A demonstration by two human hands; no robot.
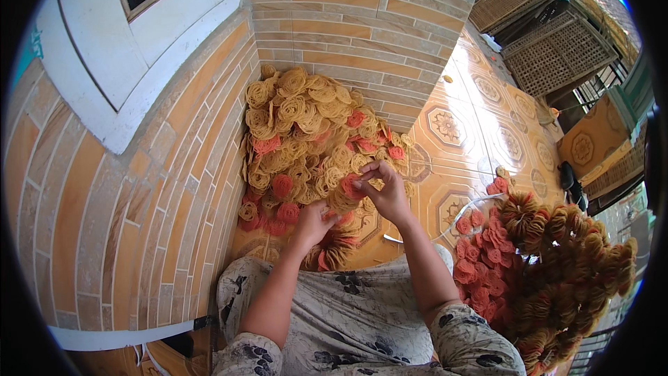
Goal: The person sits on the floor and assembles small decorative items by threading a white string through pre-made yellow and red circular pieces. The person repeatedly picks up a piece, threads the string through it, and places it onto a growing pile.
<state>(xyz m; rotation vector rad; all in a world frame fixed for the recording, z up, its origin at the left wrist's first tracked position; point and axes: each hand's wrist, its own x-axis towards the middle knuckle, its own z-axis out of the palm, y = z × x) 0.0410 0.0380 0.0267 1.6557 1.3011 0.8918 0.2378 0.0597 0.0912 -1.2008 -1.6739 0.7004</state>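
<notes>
My left hand (314,221) is closed around the lower side of a small stack of yellow lacy coiled discs (341,202), which look like dried noodle nests. A red coiled disc (353,186) lies at the top of this stack, pinched at its edge between the thumb and fingers of my right hand (384,193). Below my left hand, a curved row of tightly packed discs (338,244) rests on the floor close to my lap. Just beyond both hands rises a big heap of loose yellow discs (306,125), with red ones scattered through it.
Brick-patterned walls (341,21) meet in a corner behind the heap. At my right lie a pile of red discs (483,257) and large bunches of packed yellow-brown discs (570,271). A white strip (393,239) is on the patterned tile floor (445,125). Woven racks (560,56) stand farther right.
</notes>
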